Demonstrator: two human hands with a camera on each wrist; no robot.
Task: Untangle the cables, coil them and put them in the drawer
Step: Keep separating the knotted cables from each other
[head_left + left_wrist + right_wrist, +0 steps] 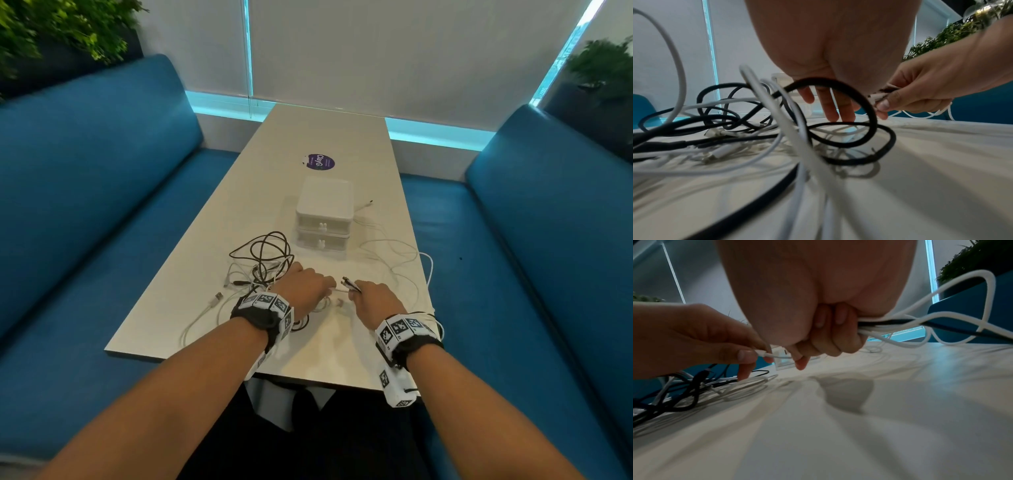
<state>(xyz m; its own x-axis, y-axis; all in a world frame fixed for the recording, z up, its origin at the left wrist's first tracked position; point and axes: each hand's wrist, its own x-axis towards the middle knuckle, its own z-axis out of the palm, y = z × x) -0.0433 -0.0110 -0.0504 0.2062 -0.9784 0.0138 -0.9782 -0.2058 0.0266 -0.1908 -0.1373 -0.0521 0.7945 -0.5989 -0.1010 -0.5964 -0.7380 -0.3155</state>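
Observation:
A tangle of black and white cables [262,260] [760,129] lies on the white table [325,349], in front of a small white two-drawer unit [323,212] whose drawers are both shut. My right hand [356,291] [828,344] grips a bundle of white and black cables [900,326]; their plug ends [350,284] stick out past its fingers. My left hand [330,286] [756,353] pinches a white cable end [764,354] between thumb and forefinger, right beside the right hand. Its other fingers [828,107] hang straight over the black loops.
Loose white cable [397,260] sprawls right of the drawer unit, and one loop [430,270] hangs over the table's right edge. A purple round sticker [320,162] lies behind the unit. Blue benches [85,205] flank the table.

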